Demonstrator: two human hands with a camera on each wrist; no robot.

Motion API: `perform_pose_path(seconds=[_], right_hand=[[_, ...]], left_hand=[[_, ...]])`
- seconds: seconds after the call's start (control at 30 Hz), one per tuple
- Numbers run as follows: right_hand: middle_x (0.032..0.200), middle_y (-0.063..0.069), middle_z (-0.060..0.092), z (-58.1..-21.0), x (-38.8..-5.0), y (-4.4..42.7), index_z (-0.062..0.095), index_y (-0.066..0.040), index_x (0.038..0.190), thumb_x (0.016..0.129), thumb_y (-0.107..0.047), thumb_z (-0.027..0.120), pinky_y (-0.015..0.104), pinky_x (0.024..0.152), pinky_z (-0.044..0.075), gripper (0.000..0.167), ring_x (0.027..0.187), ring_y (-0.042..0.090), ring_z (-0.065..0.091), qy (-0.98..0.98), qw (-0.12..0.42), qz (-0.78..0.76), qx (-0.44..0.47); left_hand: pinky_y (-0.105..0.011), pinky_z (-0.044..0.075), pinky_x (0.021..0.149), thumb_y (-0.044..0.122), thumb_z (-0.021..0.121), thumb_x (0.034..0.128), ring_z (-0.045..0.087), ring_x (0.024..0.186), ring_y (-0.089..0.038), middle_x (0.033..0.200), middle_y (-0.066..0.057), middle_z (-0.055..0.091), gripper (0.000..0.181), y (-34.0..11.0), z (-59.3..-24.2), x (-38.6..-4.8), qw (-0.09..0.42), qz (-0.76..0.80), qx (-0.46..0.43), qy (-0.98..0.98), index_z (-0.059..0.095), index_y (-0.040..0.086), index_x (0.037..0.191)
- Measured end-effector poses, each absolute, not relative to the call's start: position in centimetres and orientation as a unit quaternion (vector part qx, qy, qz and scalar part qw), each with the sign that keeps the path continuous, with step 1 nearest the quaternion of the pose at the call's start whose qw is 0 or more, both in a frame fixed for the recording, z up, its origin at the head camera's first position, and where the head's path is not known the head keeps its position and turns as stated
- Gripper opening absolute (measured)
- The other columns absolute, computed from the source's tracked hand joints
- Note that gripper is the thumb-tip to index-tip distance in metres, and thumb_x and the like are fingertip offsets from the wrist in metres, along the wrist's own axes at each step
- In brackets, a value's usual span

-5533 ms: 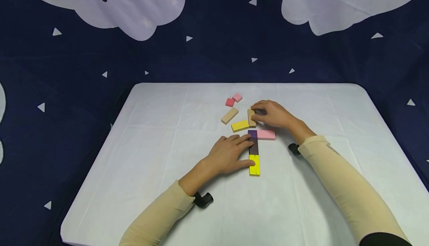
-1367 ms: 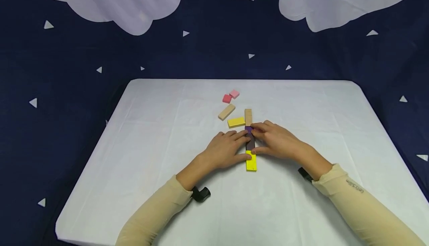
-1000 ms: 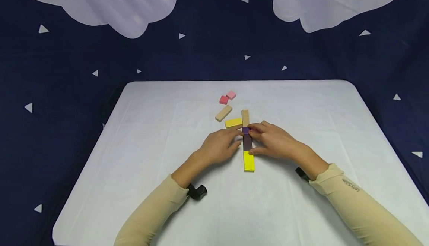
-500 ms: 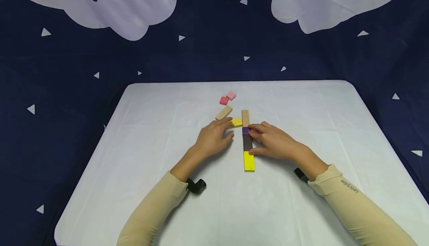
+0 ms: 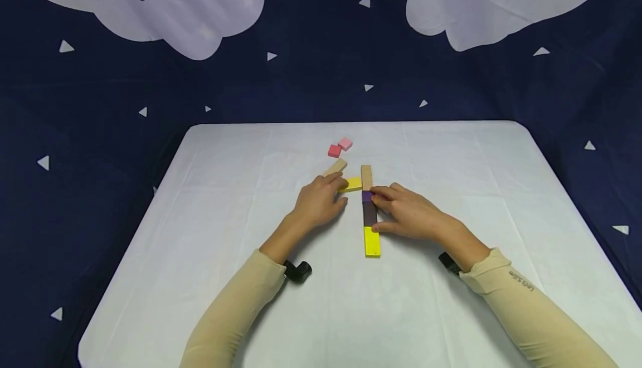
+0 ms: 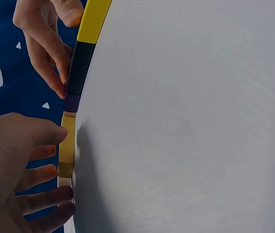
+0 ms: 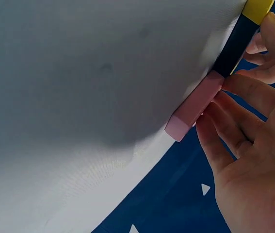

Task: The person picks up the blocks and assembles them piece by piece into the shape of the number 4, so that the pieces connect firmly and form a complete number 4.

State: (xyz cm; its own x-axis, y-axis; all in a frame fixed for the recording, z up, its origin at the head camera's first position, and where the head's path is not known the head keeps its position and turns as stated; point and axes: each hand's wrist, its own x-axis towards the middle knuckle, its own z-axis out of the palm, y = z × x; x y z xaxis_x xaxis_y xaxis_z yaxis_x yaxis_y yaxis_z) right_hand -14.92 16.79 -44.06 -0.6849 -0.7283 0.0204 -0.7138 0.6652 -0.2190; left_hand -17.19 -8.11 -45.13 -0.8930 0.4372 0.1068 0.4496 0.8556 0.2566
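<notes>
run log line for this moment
left hand: at far yellow block | right hand: at purple block and near yellow block | red block: farther back, untouched

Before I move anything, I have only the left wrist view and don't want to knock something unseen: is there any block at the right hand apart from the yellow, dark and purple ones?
Observer: Yes. The right wrist view shows the right hand with its fingers at a pink block, which your picture lacks.
Operator: Good to know. And is anything lying farther back, out of my sight?
Observer: Yes. In the head view, a small red block and a small light pink block lie close together toward the far edge of the table.
</notes>
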Motion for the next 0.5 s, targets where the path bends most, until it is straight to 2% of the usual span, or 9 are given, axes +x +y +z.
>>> perform_pose_path(seconds=[0.17, 0.5], right_hand=[[0.148, 0.011, 0.039, -44.07, -14.83, 16.84, 0.051, 0.0, 0.137, 0.087, -0.057, 0.061, 0.042, 0.097, 0.042, 0.077, 0.122, 0.022, 0.042, 0.915, 0.04, -0.109, -0.387], [0.149, 0.01, 0.038, -44.22, -14.85, 16.96, 0.05, 0.0, 0.137, 0.087, -0.057, 0.062, 0.041, 0.097, 0.042, 0.077, 0.121, 0.021, 0.041, 0.915, 0.04, -0.116, -0.385]], left_hand=[[-0.037, 0.051, 0.075, 0.028, 0.063, 0.0891, 0.057, 0.098, -0.018, 0.127, 0.005, 0.06, 0.032, -8.18, -45.27, -17.49, 0.028, -0.14, -0.231, -0.962, 0.066, 0.018, 0.12], [-0.035, 0.051, 0.072, 0.027, 0.062, 0.0889, 0.056, 0.093, -0.017, 0.125, 0.006, 0.061, 0.03, -8.18, -45.5, -17.6, 0.037, -0.139, -0.236, -0.961, 0.066, 0.019, 0.118]])
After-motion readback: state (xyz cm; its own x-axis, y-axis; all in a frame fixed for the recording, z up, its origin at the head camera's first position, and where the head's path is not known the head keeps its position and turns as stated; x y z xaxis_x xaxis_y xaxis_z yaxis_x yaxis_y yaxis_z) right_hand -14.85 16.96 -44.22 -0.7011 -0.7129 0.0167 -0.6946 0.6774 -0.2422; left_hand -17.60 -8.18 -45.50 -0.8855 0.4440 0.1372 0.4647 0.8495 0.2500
